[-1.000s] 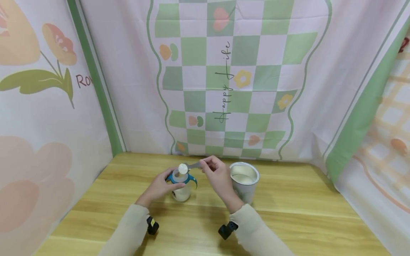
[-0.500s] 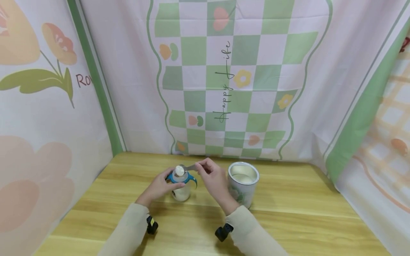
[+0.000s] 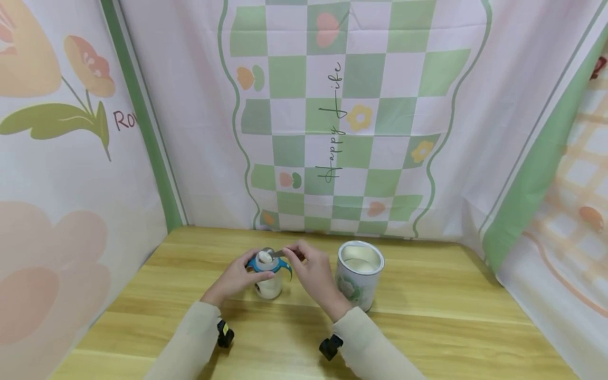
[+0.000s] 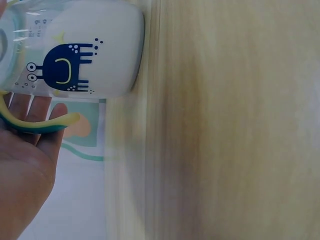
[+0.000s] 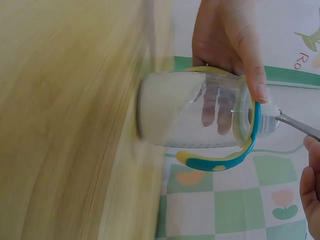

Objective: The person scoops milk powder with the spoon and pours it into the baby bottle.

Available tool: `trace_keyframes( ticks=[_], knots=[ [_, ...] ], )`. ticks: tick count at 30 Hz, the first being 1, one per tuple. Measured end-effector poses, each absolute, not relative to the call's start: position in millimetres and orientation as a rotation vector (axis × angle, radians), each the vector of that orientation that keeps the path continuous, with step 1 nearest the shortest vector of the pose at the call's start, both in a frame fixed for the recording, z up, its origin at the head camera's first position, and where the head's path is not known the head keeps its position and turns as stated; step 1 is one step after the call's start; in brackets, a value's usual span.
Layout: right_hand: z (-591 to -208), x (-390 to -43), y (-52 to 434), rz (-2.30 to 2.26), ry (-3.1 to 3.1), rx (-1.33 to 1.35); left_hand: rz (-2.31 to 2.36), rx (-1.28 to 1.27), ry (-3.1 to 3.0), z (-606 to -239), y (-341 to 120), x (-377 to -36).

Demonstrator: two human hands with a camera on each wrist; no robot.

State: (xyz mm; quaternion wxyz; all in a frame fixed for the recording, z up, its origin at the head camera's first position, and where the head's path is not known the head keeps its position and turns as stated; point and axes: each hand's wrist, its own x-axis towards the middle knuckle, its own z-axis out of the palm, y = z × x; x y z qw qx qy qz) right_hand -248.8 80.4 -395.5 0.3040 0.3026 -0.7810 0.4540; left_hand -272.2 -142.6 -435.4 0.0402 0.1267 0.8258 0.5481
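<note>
My left hand [image 3: 233, 279] grips the neck of a clear baby bottle [image 3: 269, 288] with blue curved handles, which stands upright on the table. White contents with a sloping top fill the bottle's lower part in the right wrist view, and a navy cartoon print [image 4: 64, 67] shows in the left wrist view. My right hand [image 3: 312, 273] pinches the handle of a grey scoop [image 5: 300, 125]. The scoop's bowl, with white powder in it, is tipped at the bottle's mouth. Right of that hand stands an uncovered can [image 3: 358, 285] of pale powder.
The wood-grain table [image 3: 427, 306] bears the bottle and can. A printed curtain [image 3: 323, 158] hangs right behind its back edge, with more printed cloth on both sides. Each wrist wears a small black camera [image 3: 331, 345].
My right hand has moved left and slightly down, and the scoop has gone from above the bottle to tipped into its mouth. The left hand and bottle stay put.
</note>
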Motion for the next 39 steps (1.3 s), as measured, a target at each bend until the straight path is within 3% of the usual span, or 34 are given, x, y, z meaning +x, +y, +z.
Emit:
trace_keyframes(
  ticks=[39],
  knots=[
    [-394.8,-236.9,100.6,0.522,-2.003,1.172,1.750,0.436,2.437,-434.3,-144.0,-272.3]
  ],
)
